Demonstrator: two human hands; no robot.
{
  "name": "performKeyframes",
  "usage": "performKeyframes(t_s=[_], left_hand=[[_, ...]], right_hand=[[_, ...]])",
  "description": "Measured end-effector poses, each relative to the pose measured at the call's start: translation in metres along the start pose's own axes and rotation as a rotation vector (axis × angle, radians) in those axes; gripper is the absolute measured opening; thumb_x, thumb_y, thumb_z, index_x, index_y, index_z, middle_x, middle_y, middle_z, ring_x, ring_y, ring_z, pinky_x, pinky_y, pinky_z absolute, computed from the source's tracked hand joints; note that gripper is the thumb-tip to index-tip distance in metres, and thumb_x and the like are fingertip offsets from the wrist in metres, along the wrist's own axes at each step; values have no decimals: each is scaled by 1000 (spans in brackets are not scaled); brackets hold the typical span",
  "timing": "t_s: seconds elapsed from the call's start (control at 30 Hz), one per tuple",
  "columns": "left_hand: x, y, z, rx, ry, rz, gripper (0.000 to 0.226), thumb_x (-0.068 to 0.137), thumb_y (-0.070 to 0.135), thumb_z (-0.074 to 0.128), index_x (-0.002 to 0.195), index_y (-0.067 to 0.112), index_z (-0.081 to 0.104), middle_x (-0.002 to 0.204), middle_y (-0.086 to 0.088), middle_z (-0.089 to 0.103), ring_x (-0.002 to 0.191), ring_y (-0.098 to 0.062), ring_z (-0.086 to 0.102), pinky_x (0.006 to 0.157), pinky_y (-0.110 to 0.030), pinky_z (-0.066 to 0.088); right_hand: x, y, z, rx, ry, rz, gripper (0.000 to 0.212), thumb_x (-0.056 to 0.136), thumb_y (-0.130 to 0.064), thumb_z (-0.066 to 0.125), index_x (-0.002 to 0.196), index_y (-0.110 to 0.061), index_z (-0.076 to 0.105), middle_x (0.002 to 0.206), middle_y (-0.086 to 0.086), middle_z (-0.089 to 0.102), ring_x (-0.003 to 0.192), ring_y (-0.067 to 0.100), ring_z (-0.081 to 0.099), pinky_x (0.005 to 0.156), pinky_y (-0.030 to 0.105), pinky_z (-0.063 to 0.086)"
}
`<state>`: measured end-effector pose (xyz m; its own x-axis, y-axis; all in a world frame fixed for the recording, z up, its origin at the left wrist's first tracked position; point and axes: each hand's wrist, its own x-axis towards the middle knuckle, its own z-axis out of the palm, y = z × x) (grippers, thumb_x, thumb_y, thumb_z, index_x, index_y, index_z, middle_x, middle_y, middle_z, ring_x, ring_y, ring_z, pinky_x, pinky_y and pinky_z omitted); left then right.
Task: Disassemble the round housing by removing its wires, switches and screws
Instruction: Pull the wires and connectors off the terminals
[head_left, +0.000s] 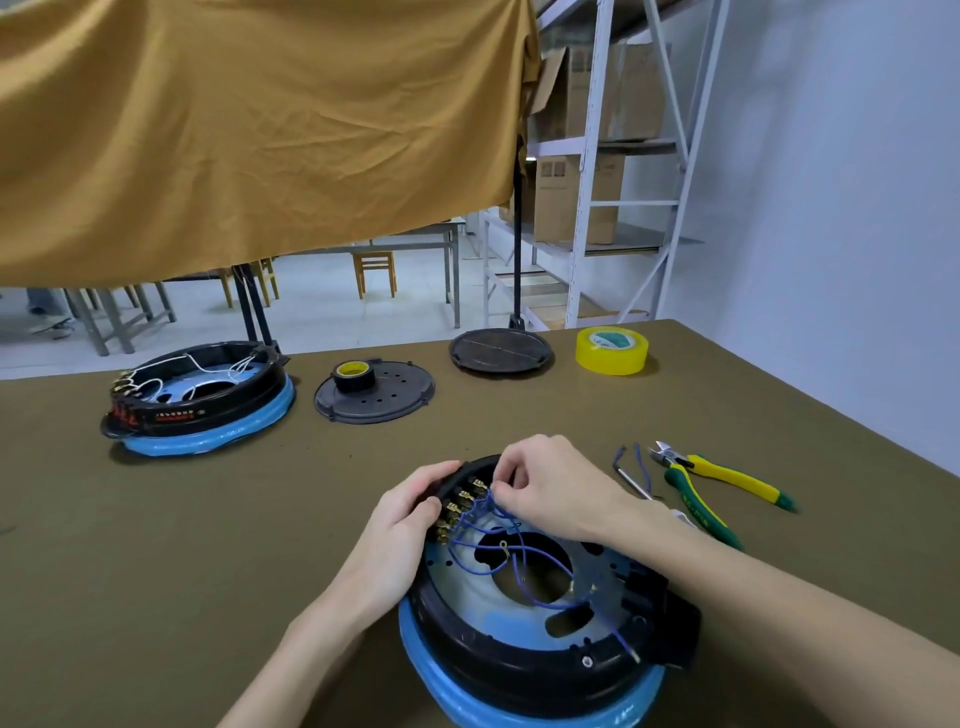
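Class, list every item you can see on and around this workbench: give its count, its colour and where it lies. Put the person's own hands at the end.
round housing: 1, black on a blue base, near edge, under the hands
blue wires: several, inside that housing, running to the brass terminals
second housing: 1, black on blue with white wires, far left
perforated cover: 1, dark grey, far centre
black tape roll: 1, yellow core, on that cover
round plate: 1, dark, far edge
yellow tape roll: 1, far right
cutters: 1, green and yellow handles, right of the hands
cut wire pieces: 2, blue, beside the cutters
cloth: 1, mustard, hanging behind
left hand: steadying the housing rim
right hand: pinching a blue wire at the terminals
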<state>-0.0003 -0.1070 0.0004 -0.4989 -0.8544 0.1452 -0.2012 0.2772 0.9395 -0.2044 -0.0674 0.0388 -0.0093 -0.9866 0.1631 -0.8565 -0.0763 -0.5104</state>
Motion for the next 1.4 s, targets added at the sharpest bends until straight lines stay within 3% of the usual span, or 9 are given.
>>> performKeyframes(t_s=[0.13, 0.2, 0.37, 0.53, 0.7, 0.93, 1.1, 1.3, 1.4], left_hand=[[-2, 1, 1, -5, 18, 9, 48, 108, 4, 37, 136, 35, 61, 131, 16, 68, 122, -2, 62, 102, -27, 48], [-2, 1, 1, -4, 16, 12, 48, 107, 3, 39, 136, 34, 62, 130, 17, 68, 121, -2, 62, 102, -27, 48], [-1, 2, 0, 3, 11, 11, 48, 107, 4, 41, 137, 36, 61, 131, 19, 68, 122, -1, 62, 101, -26, 48], [0, 0, 0, -16, 16, -7, 49, 107, 3, 40, 134, 36, 63, 129, 18, 69, 122, -4, 63, 105, -33, 49], [4, -5, -1, -38, 22, -24, 48, 106, 2, 41, 130, 35, 66, 125, 13, 72, 120, -9, 65, 106, -41, 49], [5, -4, 2, -72, 25, -42, 48, 106, 1, 40, 129, 33, 68, 123, 12, 73, 117, -11, 68, 101, -36, 51], [2, -1, 2, -72, 11, -48, 46, 108, 4, 40, 134, 32, 65, 125, 15, 72, 117, -5, 67, 99, -29, 50], [0, 3, 2, -63, 16, -61, 46, 108, 4, 41, 138, 31, 63, 132, 16, 69, 122, 0, 62, 101, -22, 47], [0, 5, 0, -31, 21, -65, 45, 106, 6, 45, 137, 34, 63, 128, 19, 70, 117, 4, 64, 95, -17, 49]], right_hand=[[11, -3, -5, 73, -80, -11, 21, 89, -19, 56, 84, -17, 76, 67, -2, 73, 61, 8, 63, 62, 32, 55], [12, -2, -5, 113, -76, 2, 21, 91, -23, 57, 81, -18, 75, 67, -3, 73, 56, 5, 61, 58, 31, 53], [17, -4, -2, 35, -75, -5, 17, 88, -36, 70, 75, -25, 70, 69, -9, 70, 68, 5, 65, 69, 34, 58], [21, -9, -3, -3, -122, 25, 21, 90, -26, 66, 73, -15, 72, 67, 3, 73, 69, 20, 69, 68, 40, 59], [8, -2, 7, 145, -115, 95, 18, 87, -20, 63, 75, -11, 71, 63, 1, 68, 59, 12, 57, 68, 42, 56], [5, 1, 6, 299, -51, 129, 17, 88, -21, 69, 74, -13, 73, 65, 4, 72, 58, 8, 60, 68, 33, 54], [4, 3, 0, 367, -82, 149, 17, 89, -23, 70, 78, -12, 75, 57, -7, 67, 56, 4, 56, 65, 25, 46], [5, 0, -4, 348, -106, 207, 21, 89, -28, 72, 74, -14, 74, 57, -6, 65, 57, 9, 52, 64, 27, 43], [5, -2, -5, 295, -100, 193, 20, 90, -28, 72, 73, -16, 72, 55, -8, 64, 55, 8, 53, 63, 27, 44]])
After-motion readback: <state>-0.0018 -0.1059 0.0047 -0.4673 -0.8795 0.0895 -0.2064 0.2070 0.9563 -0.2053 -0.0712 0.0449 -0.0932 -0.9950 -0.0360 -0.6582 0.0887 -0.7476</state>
